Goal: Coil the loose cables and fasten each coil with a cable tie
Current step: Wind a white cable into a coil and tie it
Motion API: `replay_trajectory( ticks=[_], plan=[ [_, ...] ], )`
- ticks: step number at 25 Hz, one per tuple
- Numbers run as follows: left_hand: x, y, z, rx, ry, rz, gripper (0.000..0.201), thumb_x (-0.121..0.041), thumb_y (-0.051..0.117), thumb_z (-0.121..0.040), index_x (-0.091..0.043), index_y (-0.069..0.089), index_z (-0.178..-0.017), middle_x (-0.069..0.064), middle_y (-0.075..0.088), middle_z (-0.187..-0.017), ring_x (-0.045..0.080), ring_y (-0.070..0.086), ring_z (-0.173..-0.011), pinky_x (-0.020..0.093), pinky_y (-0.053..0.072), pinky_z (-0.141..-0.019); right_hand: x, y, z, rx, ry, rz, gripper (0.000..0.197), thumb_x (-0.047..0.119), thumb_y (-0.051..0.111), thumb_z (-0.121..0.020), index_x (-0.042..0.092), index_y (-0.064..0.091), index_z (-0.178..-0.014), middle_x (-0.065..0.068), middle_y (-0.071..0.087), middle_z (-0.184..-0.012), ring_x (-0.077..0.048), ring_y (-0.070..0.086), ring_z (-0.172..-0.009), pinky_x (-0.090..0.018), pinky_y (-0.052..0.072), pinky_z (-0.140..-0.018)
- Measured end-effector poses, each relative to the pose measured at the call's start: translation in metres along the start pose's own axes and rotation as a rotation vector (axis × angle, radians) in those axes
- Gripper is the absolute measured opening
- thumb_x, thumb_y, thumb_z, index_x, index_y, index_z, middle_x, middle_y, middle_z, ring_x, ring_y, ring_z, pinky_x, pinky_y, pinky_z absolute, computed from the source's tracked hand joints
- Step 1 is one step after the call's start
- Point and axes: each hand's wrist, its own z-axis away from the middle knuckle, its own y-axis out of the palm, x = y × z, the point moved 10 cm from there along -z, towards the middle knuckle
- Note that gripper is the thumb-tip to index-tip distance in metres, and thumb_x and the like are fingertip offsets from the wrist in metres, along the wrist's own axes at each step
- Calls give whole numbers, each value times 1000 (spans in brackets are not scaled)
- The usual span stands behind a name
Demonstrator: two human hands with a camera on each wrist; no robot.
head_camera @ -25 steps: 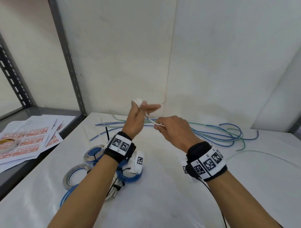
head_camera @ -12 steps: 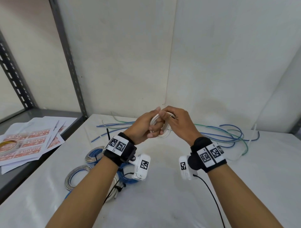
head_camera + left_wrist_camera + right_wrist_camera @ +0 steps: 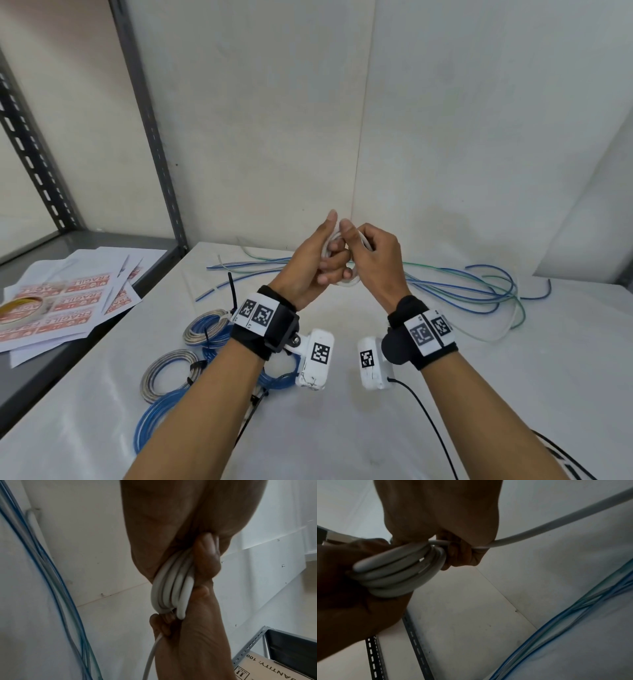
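The white table (image 3: 445, 394) carries everything, and it meets the white wall at its far edge. At the left of it stands a grey metal shelf (image 3: 41, 246) with printed red "FRAGILE" sheets (image 3: 68, 301) and a roll of tape (image 3: 20, 306) on top.

Along the far edge of the table lie the loose blue and green cables (image 3: 479, 291), stretched from the far left part to the far right corner, where they bend in wide loops. Near the left edge of the table lie the finished coils (image 3: 205, 329), blue and grey ones, each closed with a black cable tie; some of them are hidden under the left forearm. One black cable tie (image 3: 233, 291) stands up just behind these coils.

Both hands are raised above the middle of the table, close to the far edge, and they touch each other. The left hand (image 3: 308, 263) has its fingers curled around a small white cable coil (image 3: 171, 588) of several turns and grips it firmly. The right hand (image 3: 373, 260) pinches the free part of the same white cable (image 3: 556, 524) just beside the coil; this free part runs away to the right.
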Motion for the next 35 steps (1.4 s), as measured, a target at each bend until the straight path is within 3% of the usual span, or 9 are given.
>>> replay_trajectory(
  ticks=[5,10,14,16,18,22,28,32,35],
  plan=[
    [-14,-31,0,-77,56,278,48,-44,39,-105,-21,38,-61,-9,21,-42,8,16,-33,22,41,-53,-18,-15,0,39,-92,150,45,45,52,-103,13,66,-75,-2,55,-57,-10,45,-53,-26,37,-56],
    [-55,-92,-6,-237,388,714,48,-41,30,-110,-17,43,-71,-5,40,-50,12,40,-41,27,49,-73,-40,-18,8,119,-143,534,24,40,53,-104,28,74,-105,10,66,-78,-14,60,-71,-34,47,-61],
    [-54,-86,-7,-533,486,-132,48,-36,25,-112,-14,55,-81,-4,68,-67,17,68,-66,34,47,-77,5,10,8,253,-313,708,26,48,53,-102,32,72,-101,11,63,-84,-14,59,-75,-32,41,-61],
    [-40,-60,-10,-467,454,-563,45,-39,27,-111,-13,59,-92,-5,73,-79,16,71,-82,33,48,-81,34,18,7,306,-410,729,26,50,53,-101,32,72,-98,11,61,-84,-15,61,-75,-33,40,-60],
    [-22,-45,-13,-307,371,-712,44,-44,30,-110,-13,50,-85,-6,61,-65,19,59,-66,33,47,-70,52,6,0,292,-411,670,27,57,63,-91,31,71,-88,11,61,-77,-12,58,-68,-33,42,-60],
    [11,-17,-14,23,42,-396,46,-43,27,-108,-15,41,-75,-6,28,-49,12,22,-41,28,28,-49,46,-23,-15,154,-279,333,43,60,83,-67,22,61,-70,8,55,-58,-9,46,-54,-31,40,-55],
    [7,-4,0,185,-80,84,51,-41,26,-105,-20,45,-62,-10,28,-39,11,13,-33,27,41,-54,12,-19,-14,77,-111,-53,37,44,73,-84,9,68,-77,-1,62,-65,-11,53,-60,-27,45,-61],
    [-10,-15,1,57,7,339,52,-40,26,-105,-18,46,-63,-8,30,-40,9,19,-31,25,45,-54,-14,-16,-9,18,-74,41,26,37,70,-93,12,74,-85,-1,69,-71,-16,60,-63,-30,48,-62],
    [-29,-40,-5,-90,162,416,50,-43,22,-109,-16,43,-72,-5,33,-49,10,30,-36,24,41,-59,-26,-18,3,5,-62,241,17,31,66,-98,21,76,-90,14,63,-65,-3,55,-59,-19,39,-58]
  ],
)
